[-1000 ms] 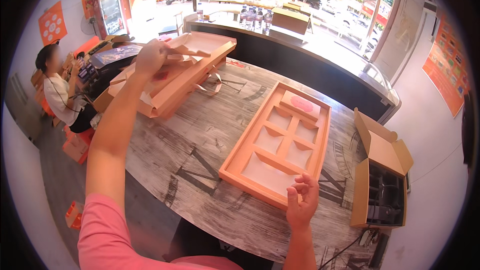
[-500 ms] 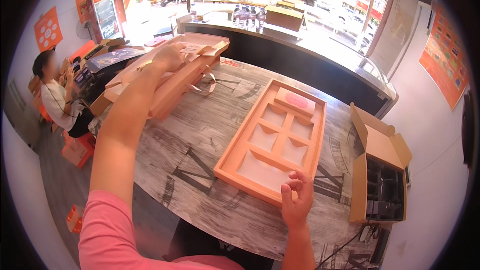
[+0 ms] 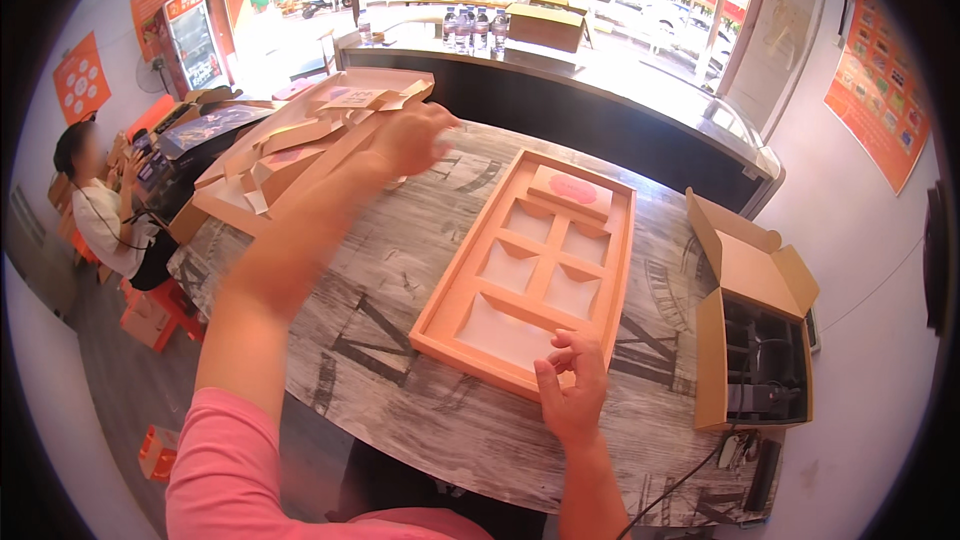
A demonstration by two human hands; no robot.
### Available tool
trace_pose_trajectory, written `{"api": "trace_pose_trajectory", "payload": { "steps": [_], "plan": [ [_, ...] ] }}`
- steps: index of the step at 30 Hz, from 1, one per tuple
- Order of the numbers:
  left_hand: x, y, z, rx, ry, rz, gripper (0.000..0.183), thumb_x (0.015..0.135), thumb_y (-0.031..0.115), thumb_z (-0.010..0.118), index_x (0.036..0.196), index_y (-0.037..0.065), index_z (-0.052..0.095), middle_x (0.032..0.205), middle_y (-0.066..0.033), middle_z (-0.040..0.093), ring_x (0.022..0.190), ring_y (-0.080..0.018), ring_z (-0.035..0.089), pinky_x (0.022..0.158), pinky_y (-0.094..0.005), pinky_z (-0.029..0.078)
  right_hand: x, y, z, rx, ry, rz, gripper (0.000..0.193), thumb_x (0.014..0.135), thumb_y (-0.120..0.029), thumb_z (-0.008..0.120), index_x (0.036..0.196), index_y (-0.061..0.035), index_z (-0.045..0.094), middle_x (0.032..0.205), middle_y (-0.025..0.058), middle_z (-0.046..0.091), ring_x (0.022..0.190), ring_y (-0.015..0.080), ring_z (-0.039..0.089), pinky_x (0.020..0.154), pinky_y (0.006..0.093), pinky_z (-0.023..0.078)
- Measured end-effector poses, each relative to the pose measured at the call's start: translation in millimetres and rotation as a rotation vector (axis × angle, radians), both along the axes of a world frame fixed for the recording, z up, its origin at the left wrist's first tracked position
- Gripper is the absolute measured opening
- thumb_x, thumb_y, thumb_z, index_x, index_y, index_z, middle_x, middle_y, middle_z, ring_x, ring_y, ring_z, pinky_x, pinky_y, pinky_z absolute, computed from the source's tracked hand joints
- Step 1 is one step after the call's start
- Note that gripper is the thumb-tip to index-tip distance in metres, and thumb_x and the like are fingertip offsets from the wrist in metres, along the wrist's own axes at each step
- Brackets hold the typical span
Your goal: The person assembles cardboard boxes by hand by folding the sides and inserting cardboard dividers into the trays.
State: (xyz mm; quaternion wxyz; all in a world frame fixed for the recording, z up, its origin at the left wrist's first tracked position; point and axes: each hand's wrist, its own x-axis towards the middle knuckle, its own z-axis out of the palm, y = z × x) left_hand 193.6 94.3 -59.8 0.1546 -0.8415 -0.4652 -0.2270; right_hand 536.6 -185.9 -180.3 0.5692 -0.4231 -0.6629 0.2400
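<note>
A shallow orange-pink box tray (image 3: 470,364) lies on the table in front of me. It has several square white-bottomed compartments and one wider one at the near end. At its far end sits a flat card box (image 3: 571,190) with a pink oval print. My right hand (image 3: 575,380) is at the tray's near right corner, thumb and half-curled fingers apart, holding nothing I can see. My left hand (image 3: 412,143) is raised over the right edge of another large open pink box (image 3: 222,194) at the left, which has folded card pieces (image 3: 300,155) in it. Motion smears its fingers.
An open brown carton (image 3: 710,370) with black contents stands at the right table edge, a cable (image 3: 672,485) beside it. Behind the table is a counter (image 3: 600,110) with water bottles (image 3: 475,30) and a cardboard box (image 3: 545,30). A person (image 3: 100,210) sits at the far left.
My left hand has moved right, from over the card pieces to the left box's right edge. The ribbon that hung there is now mostly hidden. My right hand stays at the tray corner.
</note>
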Motion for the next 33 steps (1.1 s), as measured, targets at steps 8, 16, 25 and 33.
{"api": "trace_pose_trajectory", "payload": {
  "steps": [8,16,25,33],
  "plan": [
    [130.4,40.2,-68.4,-0.420,-0.057,-0.091,0.070,0.090,0.022,0.081,0.153,0.007,0.054,0.152,-0.0203,0.056,0.140,-0.0390,0.055,0.118,-0.0442,0.047,-3.2,-7.6,26.1,0.018,-0.510,0.154,0.016,0.086,-0.017,0.083,0.100,-0.0129,0.075,0.102,0.0059,0.073,0.089,0.0306,0.072,0.075,0.0401,0.060],
    [170.3,67.6,-91.7,-0.627,0.076,0.048,0.094,0.082,0.035,0.079,0.165,0.009,0.043,0.168,-0.0187,0.043,0.159,-0.0373,0.034,0.131,-0.0427,0.031,29.3,-2.7,27.6,-0.091,-0.541,0.290,0.010,0.083,-0.011,0.083,0.090,-0.0117,0.076,0.088,0.0042,0.074,0.080,0.0259,0.072,0.069,0.0394,0.057],
    [123.2,59.2,-90.6,-0.653,0.123,0.239,0.112,0.074,0.060,0.080,0.166,0.009,0.041,0.169,-0.0217,0.039,0.158,-0.0383,0.036,0.129,-0.0468,0.032,91.6,-2.3,27.6,-0.205,-0.666,-0.155,0.013,0.084,-0.006,0.071,0.096,-0.0097,0.074,0.103,0.0083,0.073,0.108,0.0317,0.067,0.105,0.0511,0.047],
    [77.9,28.9,-84.5,-0.624,0.068,0.319,0.119,0.068,0.071,0.082,0.160,0.004,0.047,0.151,-0.0283,0.057,0.145,-0.0411,0.052,0.121,-0.0459,0.043,67.4,2.5,32.0,0.031,-0.415,-0.360,0.043,0.082,-0.015,0.080,0.123,-0.0089,0.071,0.130,0.0123,0.065,0.128,0.0369,0.058,0.113,0.0542,0.042]
  ]
}}
